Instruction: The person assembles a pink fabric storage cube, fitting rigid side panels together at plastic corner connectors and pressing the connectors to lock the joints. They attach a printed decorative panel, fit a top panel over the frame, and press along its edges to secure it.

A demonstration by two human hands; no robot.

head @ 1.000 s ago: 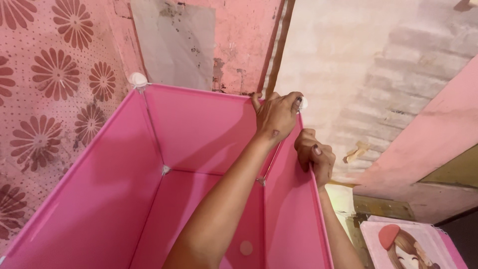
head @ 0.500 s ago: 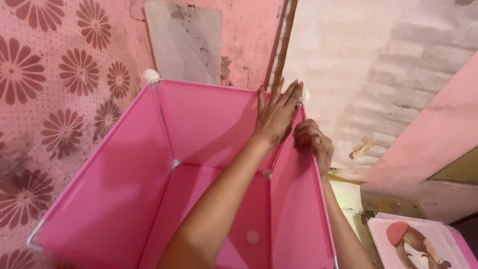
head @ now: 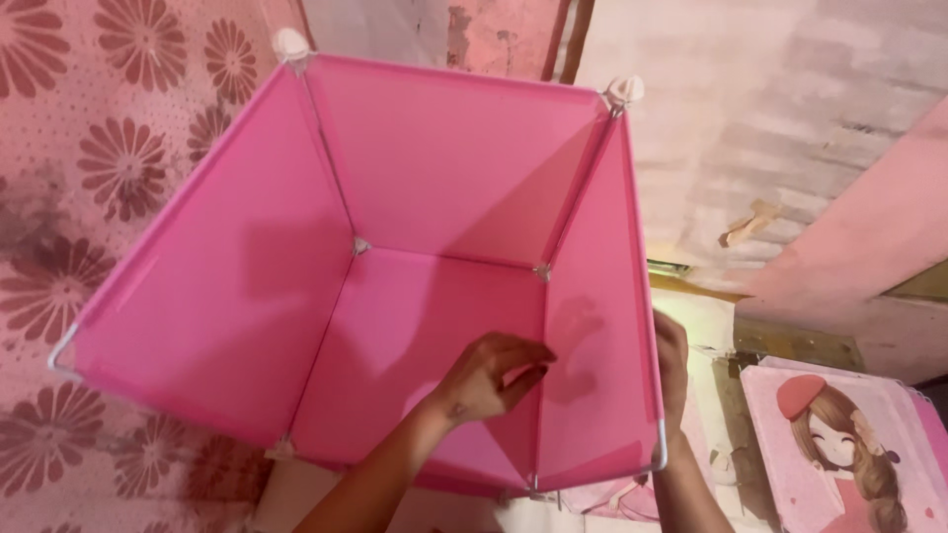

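Observation:
A pink open-topped cube [head: 227, 296] of plastic panels on wire frames fills the view, joined at its corners by white connectors [head: 624, 91]. My left hand [head: 489, 380] reaches inside it, fingers loosely curled, fingertips against the inner face of the right side panel [head: 602, 424]. My right hand [head: 671, 350] is outside that same panel at its rim. Most of it is hidden, and its fingers show only as a shadow through the pink plastic.
A loose pink panel printed with a cartoon girl [head: 839, 444] lies at the lower right. A pink floral cloth [head: 109, 148] hangs on the left. A whitewashed brick wall [head: 780, 118] and a pink ledge [head: 859, 247] stand to the right.
Both hands have dropped from the cube's top far-right corner connector to the lower part of the right panel. The view has shifted, and the whole cube opening now shows.

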